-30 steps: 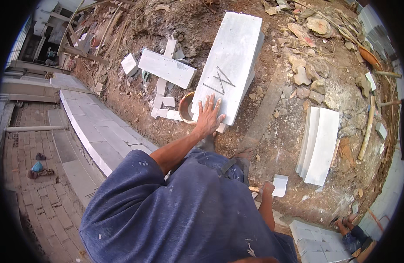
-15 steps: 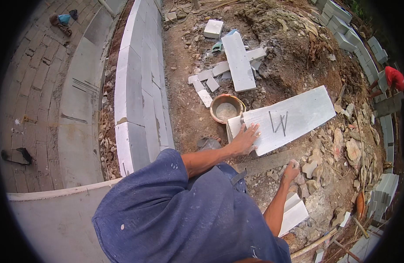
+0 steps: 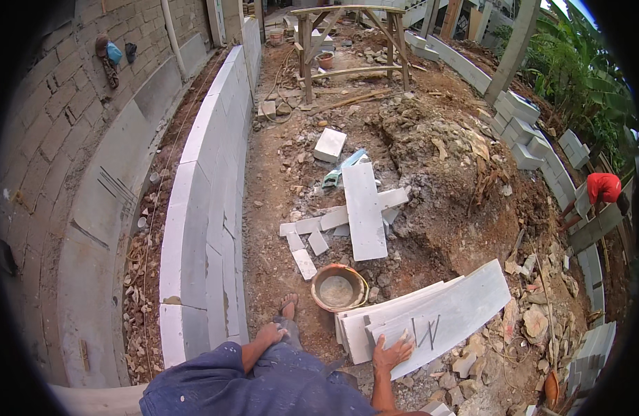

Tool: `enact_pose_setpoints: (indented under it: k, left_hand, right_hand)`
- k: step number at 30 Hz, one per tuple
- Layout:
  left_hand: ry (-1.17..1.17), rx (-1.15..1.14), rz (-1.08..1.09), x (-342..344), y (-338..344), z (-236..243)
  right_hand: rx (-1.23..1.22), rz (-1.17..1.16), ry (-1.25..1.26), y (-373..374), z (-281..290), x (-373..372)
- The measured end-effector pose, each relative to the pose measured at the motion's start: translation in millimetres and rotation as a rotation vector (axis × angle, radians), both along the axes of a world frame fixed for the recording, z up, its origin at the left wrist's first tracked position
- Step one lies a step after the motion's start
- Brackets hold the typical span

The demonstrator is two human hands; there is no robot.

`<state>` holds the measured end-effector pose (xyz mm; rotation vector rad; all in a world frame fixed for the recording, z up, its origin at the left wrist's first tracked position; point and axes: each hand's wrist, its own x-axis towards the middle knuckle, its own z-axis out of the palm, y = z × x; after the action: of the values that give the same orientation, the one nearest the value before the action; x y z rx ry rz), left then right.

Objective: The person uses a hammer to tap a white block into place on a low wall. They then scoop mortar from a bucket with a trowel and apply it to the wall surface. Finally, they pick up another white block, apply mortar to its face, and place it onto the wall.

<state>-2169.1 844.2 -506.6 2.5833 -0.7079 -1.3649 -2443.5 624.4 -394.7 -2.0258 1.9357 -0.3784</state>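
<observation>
My right hand (image 3: 392,355) lies on the near side of a long white block panel (image 3: 465,305), its fingers spread and dusty. Dark strokes are drawn on that panel's face. A short dark grey strip (image 3: 369,333) shows at its left end; I cannot make out what it belongs to. More white panels (image 3: 353,338) stand on edge behind it. My left hand (image 3: 270,335) rests on my trouser leg over the knee, apparently with nothing in it. My sandalled foot (image 3: 289,305) stands on the soil beyond it.
A round bucket (image 3: 338,288) stands past the panels. A loose slab (image 3: 364,211), offcuts and a green-handled saw (image 3: 337,177) lie farther off. A low white block wall (image 3: 195,229) runs along the left. A wooden trestle (image 3: 351,52) stands far ahead; a person in red (image 3: 602,191) bends at the right.
My view has tilted up and forward. My left hand has left the panel for my knee. My right hand has moved from beside the panel onto its face.
</observation>
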Motion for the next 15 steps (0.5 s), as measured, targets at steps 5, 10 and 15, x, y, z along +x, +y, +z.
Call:
enact_pose_setpoints:
  k: [5,10,15]
  left_hand:
    - [0.068,0.120,-0.095,107.6,-44.0,-26.9]
    - [-0.118,-0.263,0.108,235.7,-110.0,-21.8]
    - [-0.183,-0.442,0.252,298.7,-157.0,-9.3]
  right_hand:
    - [0.027,-0.071,0.182,2.2,-21.2,-2.1]
    - [0.237,-0.215,0.285,-12.1,0.7,29.2]
    - [0.266,-0.297,0.218,-16.0,8.0,35.3]
